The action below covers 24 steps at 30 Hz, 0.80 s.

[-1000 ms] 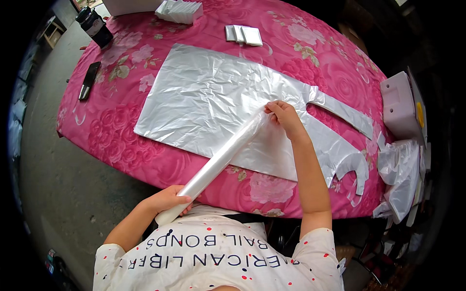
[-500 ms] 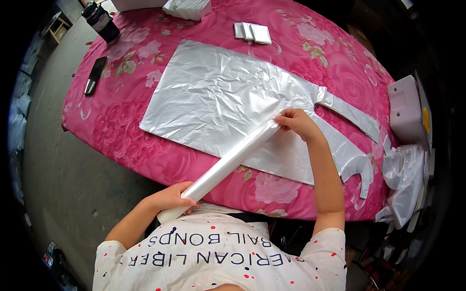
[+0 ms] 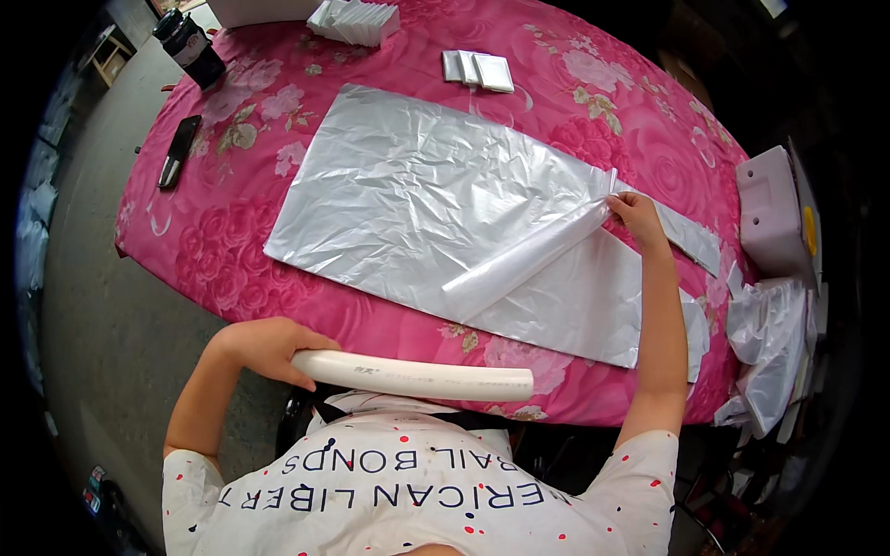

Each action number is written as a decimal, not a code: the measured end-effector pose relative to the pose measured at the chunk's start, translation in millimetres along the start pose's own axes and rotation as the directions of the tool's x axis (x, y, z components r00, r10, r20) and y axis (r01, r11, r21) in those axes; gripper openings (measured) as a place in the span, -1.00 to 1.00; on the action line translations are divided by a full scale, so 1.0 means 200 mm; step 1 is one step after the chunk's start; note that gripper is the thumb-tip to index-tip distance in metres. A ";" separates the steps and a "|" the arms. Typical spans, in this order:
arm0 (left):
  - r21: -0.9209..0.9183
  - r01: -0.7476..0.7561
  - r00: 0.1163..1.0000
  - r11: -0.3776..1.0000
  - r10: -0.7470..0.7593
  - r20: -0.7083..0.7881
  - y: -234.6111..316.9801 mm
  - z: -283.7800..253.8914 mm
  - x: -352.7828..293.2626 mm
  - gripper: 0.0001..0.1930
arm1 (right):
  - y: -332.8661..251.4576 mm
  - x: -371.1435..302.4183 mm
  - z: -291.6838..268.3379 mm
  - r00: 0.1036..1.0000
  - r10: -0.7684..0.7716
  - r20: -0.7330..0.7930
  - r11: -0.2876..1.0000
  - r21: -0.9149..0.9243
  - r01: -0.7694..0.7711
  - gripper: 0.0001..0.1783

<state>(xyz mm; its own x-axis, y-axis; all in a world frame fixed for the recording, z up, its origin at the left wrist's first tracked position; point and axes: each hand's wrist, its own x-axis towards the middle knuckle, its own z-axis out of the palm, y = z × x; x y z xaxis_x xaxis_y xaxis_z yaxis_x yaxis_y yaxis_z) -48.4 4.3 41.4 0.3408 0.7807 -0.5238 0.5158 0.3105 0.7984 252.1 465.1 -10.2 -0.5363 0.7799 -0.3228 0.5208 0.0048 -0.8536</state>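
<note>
My left hand (image 3: 266, 349) is wrapped round one end of a white plastic pipe (image 3: 417, 375), held level near my body at the table's front edge. At the upper right, my right hand (image 3: 638, 219) pinches the far end of a rolled tube of thin clear film (image 3: 528, 258). The tube slants across a flat silvery plastic sheet, apron-shaped (image 3: 380, 176), with strap-like strips at its right end. Whether that sheet is one layer or a stack, I cannot tell. My right forearm hides part of the sheet's right end.
A pink floral cloth covers the table (image 3: 222, 232). Three small folded silvery packets (image 3: 478, 71) lie at the back, near a pile of white packets (image 3: 354, 22). A dark bottle (image 3: 190, 48) and a phone (image 3: 180, 153) are left; a pale box (image 3: 777, 218) and crumpled plastic (image 3: 769, 324) right.
The pipe has come out of the film tube and swung level toward my body in my left hand. My right hand has moved right and away from me with the tube.
</note>
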 end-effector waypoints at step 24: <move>0.728 -0.242 0.829 0.641 0.527 -0.187 0.08 0.28 0.82 -0.09 | -0.17 0.15 0.43 0.986 -0.166 -0.020 0.983 -0.076 0.164 -0.69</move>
<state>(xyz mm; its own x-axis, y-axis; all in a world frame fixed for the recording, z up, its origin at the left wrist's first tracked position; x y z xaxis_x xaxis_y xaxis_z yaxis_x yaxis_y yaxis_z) 60.3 105.9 -48.4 0.4069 0.9125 0.0419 0.8204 -0.3853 0.4225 161.3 433.8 -25.7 -0.6020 0.7807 -0.1679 0.4742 0.1804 -0.8617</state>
